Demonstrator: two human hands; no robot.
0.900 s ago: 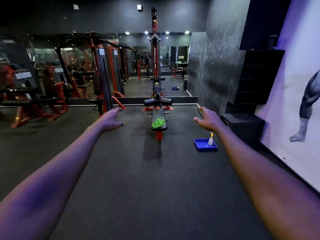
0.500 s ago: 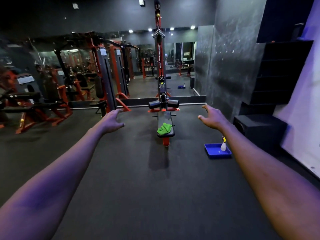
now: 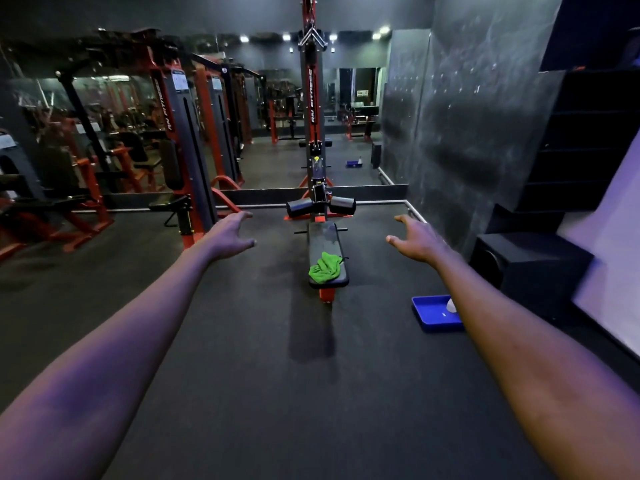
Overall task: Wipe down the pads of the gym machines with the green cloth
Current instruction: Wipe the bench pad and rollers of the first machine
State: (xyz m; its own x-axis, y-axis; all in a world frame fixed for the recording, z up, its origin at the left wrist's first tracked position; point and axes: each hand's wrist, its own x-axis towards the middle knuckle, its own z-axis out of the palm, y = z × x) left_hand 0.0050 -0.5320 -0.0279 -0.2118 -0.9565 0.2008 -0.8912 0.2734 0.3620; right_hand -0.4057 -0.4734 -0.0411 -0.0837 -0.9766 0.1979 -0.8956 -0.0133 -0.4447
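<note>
Left hand: arm stretched straight forward at chest height; palm down; fingers loosely spread and slightly bent; holds nothing
Right hand: arm stretched forward likewise; palm down; thumb turned inward; fingers apart and relaxed; holds nothing
Green cloth: bunched on the near end of the bench pad, toward its left edge; well apart from both hands
Roller pads: two black cylinders beyond the pad's far end
Blue tray: on the floor, right of the bench; partly hidden by the right forearm
</note>
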